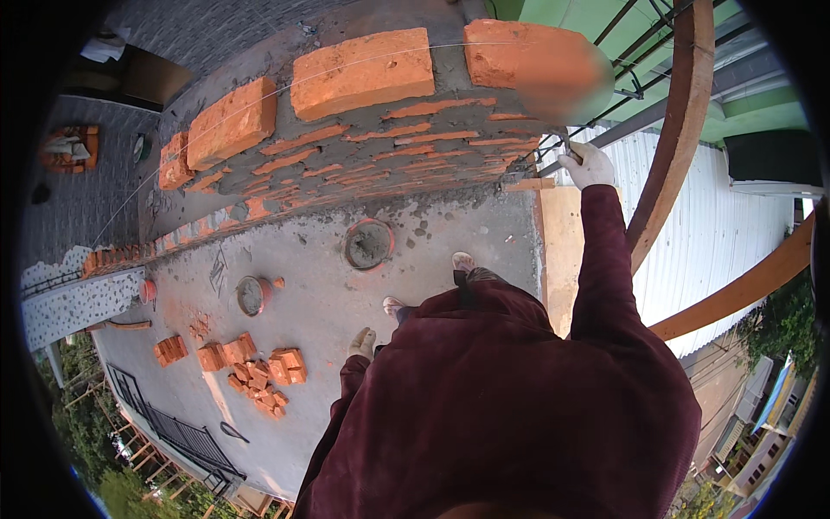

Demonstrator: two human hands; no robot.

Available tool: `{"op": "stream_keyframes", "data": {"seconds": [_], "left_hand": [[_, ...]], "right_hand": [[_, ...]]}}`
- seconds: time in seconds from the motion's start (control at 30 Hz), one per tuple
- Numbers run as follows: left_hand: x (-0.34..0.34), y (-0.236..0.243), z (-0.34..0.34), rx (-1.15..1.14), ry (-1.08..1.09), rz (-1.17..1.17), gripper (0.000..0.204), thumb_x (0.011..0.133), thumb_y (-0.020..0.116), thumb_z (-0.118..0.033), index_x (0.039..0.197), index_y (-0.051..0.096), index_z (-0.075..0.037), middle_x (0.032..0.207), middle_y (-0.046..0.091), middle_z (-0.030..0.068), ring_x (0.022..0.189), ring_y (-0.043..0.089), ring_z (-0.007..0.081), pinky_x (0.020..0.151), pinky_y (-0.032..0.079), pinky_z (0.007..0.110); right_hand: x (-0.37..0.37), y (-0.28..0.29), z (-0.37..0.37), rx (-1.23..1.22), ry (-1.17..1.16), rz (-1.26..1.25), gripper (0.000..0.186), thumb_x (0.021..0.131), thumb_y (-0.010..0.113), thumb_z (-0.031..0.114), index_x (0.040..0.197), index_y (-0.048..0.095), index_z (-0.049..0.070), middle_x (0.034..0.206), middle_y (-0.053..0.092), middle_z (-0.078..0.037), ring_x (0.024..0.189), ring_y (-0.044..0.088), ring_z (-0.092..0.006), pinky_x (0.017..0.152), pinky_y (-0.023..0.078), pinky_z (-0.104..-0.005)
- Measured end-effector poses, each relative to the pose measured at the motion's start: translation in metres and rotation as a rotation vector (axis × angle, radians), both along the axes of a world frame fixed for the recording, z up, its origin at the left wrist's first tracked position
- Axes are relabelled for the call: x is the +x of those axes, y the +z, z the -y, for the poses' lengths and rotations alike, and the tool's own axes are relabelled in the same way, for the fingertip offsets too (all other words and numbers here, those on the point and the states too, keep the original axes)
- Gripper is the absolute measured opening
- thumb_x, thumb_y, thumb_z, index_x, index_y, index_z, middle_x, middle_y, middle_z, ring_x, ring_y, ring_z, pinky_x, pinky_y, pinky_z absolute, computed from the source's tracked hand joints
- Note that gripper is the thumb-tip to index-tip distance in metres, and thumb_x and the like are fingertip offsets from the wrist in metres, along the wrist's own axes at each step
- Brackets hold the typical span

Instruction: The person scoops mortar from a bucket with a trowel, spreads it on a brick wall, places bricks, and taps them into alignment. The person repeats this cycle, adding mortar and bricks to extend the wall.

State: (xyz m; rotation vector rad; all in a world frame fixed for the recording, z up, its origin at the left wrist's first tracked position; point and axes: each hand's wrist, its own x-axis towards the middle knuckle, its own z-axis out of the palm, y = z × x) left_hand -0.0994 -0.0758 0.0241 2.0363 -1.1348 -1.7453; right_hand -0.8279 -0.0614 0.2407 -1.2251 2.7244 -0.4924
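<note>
Head view: right hand [590, 164] grips a small tool [566, 143] beside the wall [346, 160]; a knock could shift the end brick [491, 54] on top if its mortar [449, 69] is soft. Whether the left hand's [362, 342] fingers hold anything, I cannot tell.

Rough orange-red brick wall with grey mortar [380, 143], standing bowed across the upper view, four orange rectangular clay bricks [363, 73] spaced along its top, the rightmost partly blurred, slim grey metal tool [565, 137], mostly hidden, near the wall's right end.
</note>
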Motion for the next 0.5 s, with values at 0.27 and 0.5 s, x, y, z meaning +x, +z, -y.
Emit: {"op": "stream_keyframes", "data": {"seconds": [0.27, 0.5], "left_hand": [[0.078, -0.010, 0.044, -0.015, -0.103, 0.108, 0.060, 0.094, 0.079, -0.035, 0.138, 0.062, 0.001, 0.126, 0.072, 0.0126, 0.112, 0.068, 0.0209, 0.099, 0.054, 0.036], [0.030, 0.013, 0.073, -0.053, -0.191, 0.087, 0.055, 0.096, 0.076, -0.031, 0.139, 0.062, 0.000, 0.125, 0.072, 0.0119, 0.111, 0.068, 0.0193, 0.099, 0.053, 0.034]], "right_hand": [[0.043, -0.049, -0.063, -0.301, -0.360, 0.101, 0.036, 0.081, 0.079, 0.029, 0.107, 0.077, 0.005, 0.089, 0.070, -0.012, 0.081, 0.070, -0.0275, 0.077, 0.054, -0.0385], [0.089, -0.022, 0.025, -0.200, 0.140, -0.144, 0.035, 0.082, 0.077, 0.034, 0.108, 0.072, 0.011, 0.092, 0.067, -0.011, 0.088, 0.068, -0.0335, 0.077, 0.053, -0.0468]]}}
